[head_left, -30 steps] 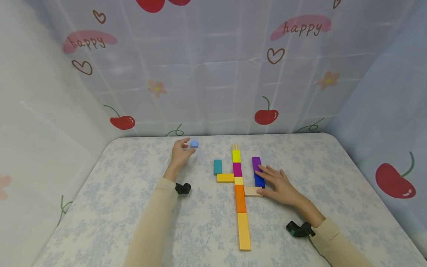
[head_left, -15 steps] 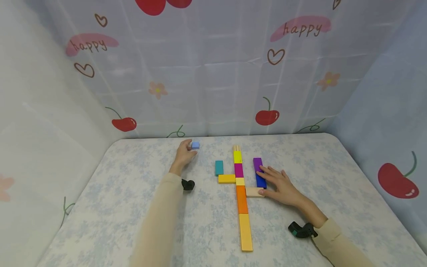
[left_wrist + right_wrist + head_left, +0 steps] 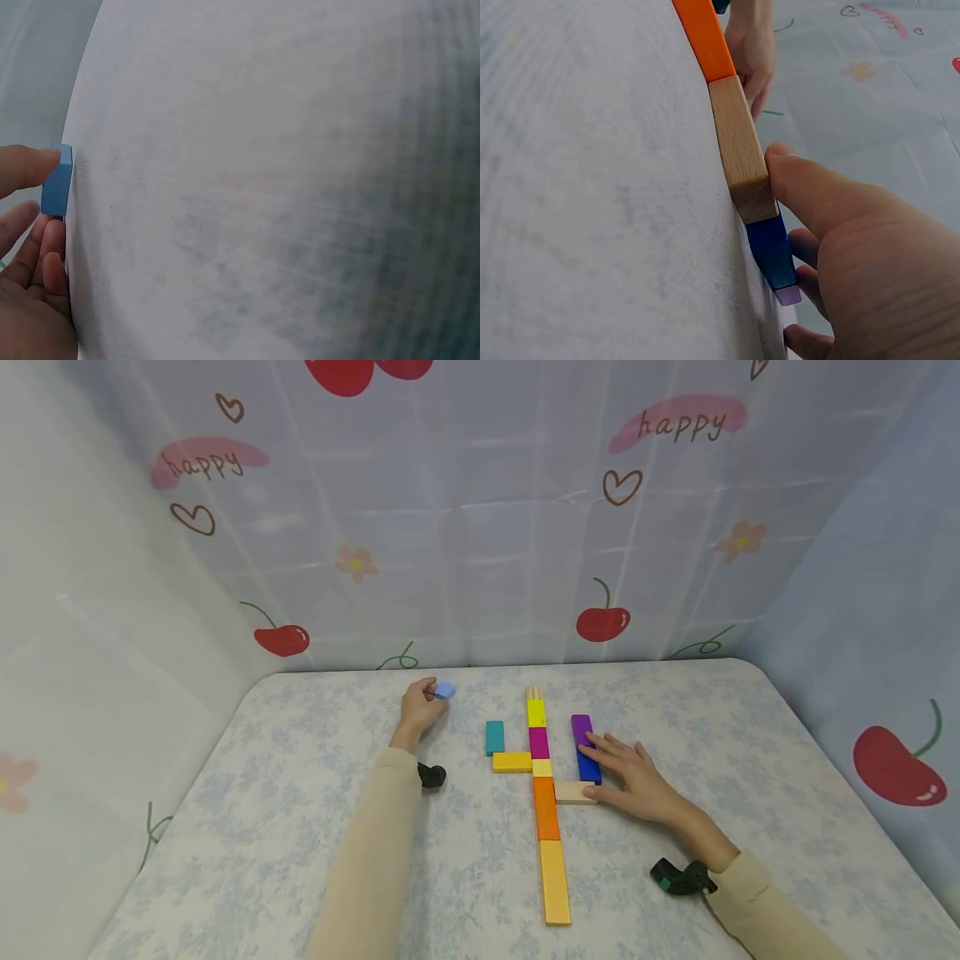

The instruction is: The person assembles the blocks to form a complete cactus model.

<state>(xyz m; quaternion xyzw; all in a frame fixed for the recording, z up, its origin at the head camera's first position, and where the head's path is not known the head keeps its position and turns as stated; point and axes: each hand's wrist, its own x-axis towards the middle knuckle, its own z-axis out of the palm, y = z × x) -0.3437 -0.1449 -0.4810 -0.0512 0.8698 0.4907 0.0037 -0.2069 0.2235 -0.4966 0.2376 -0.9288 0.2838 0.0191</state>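
Observation:
Near the table's far edge my left hand (image 3: 422, 706) pinches a small light-blue block (image 3: 445, 690) between thumb and fingers; the left wrist view shows the same blue block (image 3: 57, 182) against the thumb. My right hand (image 3: 633, 779) lies with fingers spread. Its thumb touches the plain wooden block (image 3: 573, 792), and its fingertips rest at the purple block (image 3: 581, 727) and dark blue block (image 3: 589, 768). Left of these runs a column of flat blocks: yellow (image 3: 536, 713), magenta (image 3: 538, 743), cream (image 3: 542, 767), orange (image 3: 547, 808) and long light orange (image 3: 555, 882).
A golden-yellow block (image 3: 512, 762) juts left from the column, with a teal block (image 3: 495, 737) standing off its outer end. Thin pale sticks (image 3: 534, 692) top the column. A printed curtain (image 3: 465, 527) hangs behind the patterned table (image 3: 247, 827).
My left hand has moved slightly right and closed its fingers on the light-blue block, which now sits tilted. The right hand stays at its blocks. The head view has shifted a little.

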